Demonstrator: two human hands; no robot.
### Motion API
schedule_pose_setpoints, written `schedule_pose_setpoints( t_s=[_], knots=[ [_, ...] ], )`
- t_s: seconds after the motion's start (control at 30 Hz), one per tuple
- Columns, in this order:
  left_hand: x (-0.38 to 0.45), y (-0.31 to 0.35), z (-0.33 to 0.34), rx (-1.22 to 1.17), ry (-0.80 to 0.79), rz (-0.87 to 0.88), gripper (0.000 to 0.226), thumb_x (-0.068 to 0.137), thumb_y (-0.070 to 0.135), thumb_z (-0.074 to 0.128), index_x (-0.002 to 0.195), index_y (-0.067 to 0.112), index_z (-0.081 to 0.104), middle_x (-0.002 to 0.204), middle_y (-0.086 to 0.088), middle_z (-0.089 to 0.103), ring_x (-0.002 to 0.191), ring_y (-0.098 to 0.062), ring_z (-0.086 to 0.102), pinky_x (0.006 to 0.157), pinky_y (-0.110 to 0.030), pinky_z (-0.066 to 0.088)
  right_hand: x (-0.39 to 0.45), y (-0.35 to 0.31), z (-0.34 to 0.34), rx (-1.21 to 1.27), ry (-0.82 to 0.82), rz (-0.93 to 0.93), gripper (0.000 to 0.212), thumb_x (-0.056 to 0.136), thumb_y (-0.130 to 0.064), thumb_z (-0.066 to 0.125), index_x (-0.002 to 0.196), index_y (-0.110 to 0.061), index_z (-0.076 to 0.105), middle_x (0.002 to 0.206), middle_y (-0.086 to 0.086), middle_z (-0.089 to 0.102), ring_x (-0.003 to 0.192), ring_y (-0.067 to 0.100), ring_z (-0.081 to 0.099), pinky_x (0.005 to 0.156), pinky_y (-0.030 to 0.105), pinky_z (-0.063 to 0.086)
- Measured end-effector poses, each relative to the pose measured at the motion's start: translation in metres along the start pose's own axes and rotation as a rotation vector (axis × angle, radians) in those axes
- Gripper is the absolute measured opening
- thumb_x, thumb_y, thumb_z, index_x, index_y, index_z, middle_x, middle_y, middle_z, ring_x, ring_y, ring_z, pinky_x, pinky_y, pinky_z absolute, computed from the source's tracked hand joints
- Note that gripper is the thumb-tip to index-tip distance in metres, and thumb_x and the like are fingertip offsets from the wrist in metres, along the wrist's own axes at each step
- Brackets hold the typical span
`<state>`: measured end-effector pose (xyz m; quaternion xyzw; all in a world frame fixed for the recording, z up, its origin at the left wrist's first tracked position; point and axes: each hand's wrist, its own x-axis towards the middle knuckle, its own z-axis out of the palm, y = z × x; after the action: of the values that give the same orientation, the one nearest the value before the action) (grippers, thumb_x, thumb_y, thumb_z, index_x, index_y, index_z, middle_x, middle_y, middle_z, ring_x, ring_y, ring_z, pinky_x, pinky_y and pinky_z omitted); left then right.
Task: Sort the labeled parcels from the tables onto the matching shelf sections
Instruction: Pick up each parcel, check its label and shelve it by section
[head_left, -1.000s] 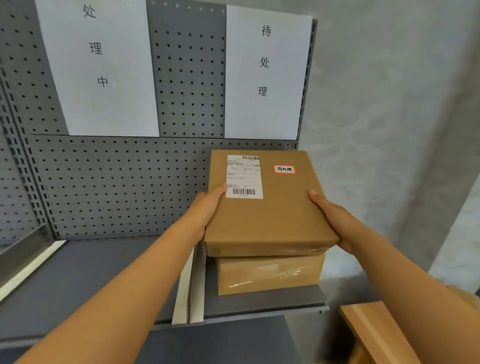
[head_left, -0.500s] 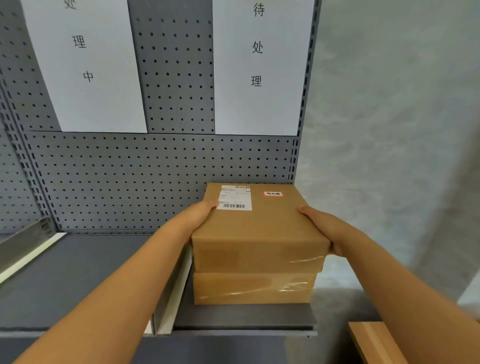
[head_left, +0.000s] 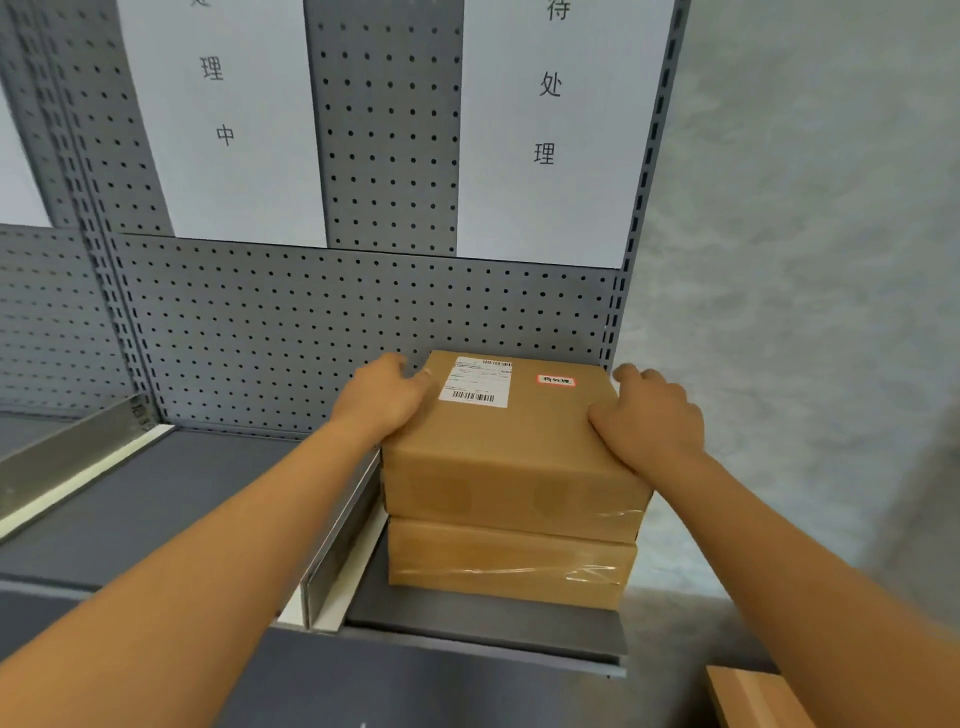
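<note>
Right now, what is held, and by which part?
The top parcel, by its two sides: left hand on the left edge, right hand on the right.

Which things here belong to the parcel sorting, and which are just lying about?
Job:
- top parcel with red tag, left hand and right hand on its sides
- lower parcel under it
- 待处理 sign
- shelf, divider

Lying about:
- wooden piece, bottom right
- neighbouring section's sign
</note>
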<state>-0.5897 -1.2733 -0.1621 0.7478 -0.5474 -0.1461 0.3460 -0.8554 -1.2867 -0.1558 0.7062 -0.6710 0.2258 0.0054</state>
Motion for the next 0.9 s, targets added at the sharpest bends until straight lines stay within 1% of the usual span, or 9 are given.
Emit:
schedule_pose_setpoints(
  t_s=[0.07, 0.17, 0.27, 0.37, 0.47, 0.57, 0.67, 0.8, 0.9],
  knots=[
    [-0.012, -0.001, -0.015, 0.042, 0.073, 0.095, 0.055, 0.099, 0.045, 0.049, 0.146, 0.016, 0.042, 0.140, -0.011, 0.054, 0.125, -0.028, 0.053, 0.101, -0.042, 0.046, 0.000, -0.022, -0.002, 0.006, 0.049, -0.217, 0.042, 0.093, -0.030, 0.049, 0.132, -0.015, 0.051, 0.126, 0.009, 0.057, 0.114, 0.031, 0.051, 0.091, 0.040, 0.044],
    [-0.033, -0.014, -0.045, 0.261, 0.158, 0.197, 0.053, 0.100, 0.042, 0.048, 0.146, 0.017, 0.041, 0.139, -0.008, 0.053, 0.121, -0.025, 0.055, 0.095, -0.043, 0.049, -0.007, -0.068, 0.004, 0.055, -0.004, -0.463, 0.041, 0.097, -0.031, 0.049, 0.136, -0.019, 0.049, 0.130, 0.004, 0.057, 0.117, 0.026, 0.050, 0.091, 0.039, 0.046],
    [-0.059, -0.040, -0.085, 0.577, 0.228, 0.207, 0.048, 0.101, 0.040, 0.045, 0.142, 0.016, 0.042, 0.137, -0.008, 0.054, 0.119, -0.028, 0.054, 0.093, -0.041, 0.048, -0.022, -0.123, 0.018, 0.152, -0.033, -0.647, 0.044, 0.098, -0.029, 0.049, 0.141, -0.018, 0.046, 0.135, 0.005, 0.054, 0.121, 0.026, 0.048, 0.096, 0.038, 0.043],
    [-0.083, -0.077, -0.130, 0.782, 0.253, 0.147, 0.048, 0.100, 0.038, 0.045, 0.142, 0.014, 0.041, 0.135, -0.008, 0.054, 0.120, -0.029, 0.052, 0.095, -0.041, 0.044, -0.043, -0.179, 0.027, 0.187, -0.053, -0.794, 0.048, 0.100, -0.031, 0.047, 0.146, -0.018, 0.041, 0.139, 0.004, 0.051, 0.126, 0.025, 0.044, 0.102, 0.038, 0.039],
    [-0.106, -0.118, -0.176, 0.873, 0.302, 0.080, 0.047, 0.099, 0.037, 0.045, 0.140, 0.015, 0.043, 0.133, -0.007, 0.055, 0.119, -0.029, 0.052, 0.095, -0.041, 0.042, -0.071, -0.232, 0.033, 0.221, -0.057, -0.900, 0.050, 0.101, -0.031, 0.047, 0.148, -0.018, 0.037, 0.142, 0.002, 0.046, 0.129, 0.024, 0.041, 0.107, 0.037, 0.034],
    [-0.130, -0.159, -0.217, 0.909, 0.335, 0.030, 0.046, 0.099, 0.038, 0.044, 0.140, 0.017, 0.043, 0.134, -0.007, 0.054, 0.121, -0.029, 0.050, 0.099, -0.041, 0.040, -0.100, -0.282, 0.038, 0.224, -0.043, -0.975, 0.051, 0.100, -0.030, 0.048, 0.148, -0.018, 0.036, 0.143, 0.002, 0.044, 0.130, 0.024, 0.040, 0.107, 0.037, 0.034],
    [-0.152, -0.197, -0.257, 0.952, 0.355, 0.003, 0.048, 0.099, 0.039, 0.044, 0.141, 0.018, 0.042, 0.135, -0.006, 0.054, 0.122, -0.028, 0.050, 0.101, -0.042, 0.040, -0.130, -0.334, 0.045, 0.221, -0.024, -1.023, 0.051, 0.099, -0.028, 0.048, 0.148, -0.018, 0.036, 0.142, 0.002, 0.046, 0.129, 0.024, 0.041, 0.106, 0.037, 0.035],
    [-0.183, -0.247, -0.315, 0.999, 0.382, -0.048, 0.050, 0.098, 0.039, 0.044, 0.144, 0.019, 0.040, 0.138, -0.005, 0.052, 0.123, -0.028, 0.050, 0.100, -0.040, 0.038, -0.173, -0.411, 0.059, 0.227, -0.046, -1.052, 0.054, 0.098, -0.028, 0.048, 0.149, -0.018, 0.034, 0.144, 0.002, 0.045, 0.130, 0.024, 0.040, 0.106, 0.037, 0.035],
    [-0.209, -0.291, -0.361, 1.012, 0.394, -0.130, 0.046, 0.097, 0.039, 0.045, 0.138, 0.019, 0.044, 0.136, -0.007, 0.053, 0.124, -0.030, 0.049, 0.101, -0.040, 0.038, -0.208, -0.471, 0.072, 0.229, -0.051, -1.076, 0.054, 0.098, -0.031, 0.048, 0.149, -0.018, 0.034, 0.142, 0.002, 0.046, 0.130, 0.024, 0.041, 0.106, 0.038, 0.036]
  ],
)
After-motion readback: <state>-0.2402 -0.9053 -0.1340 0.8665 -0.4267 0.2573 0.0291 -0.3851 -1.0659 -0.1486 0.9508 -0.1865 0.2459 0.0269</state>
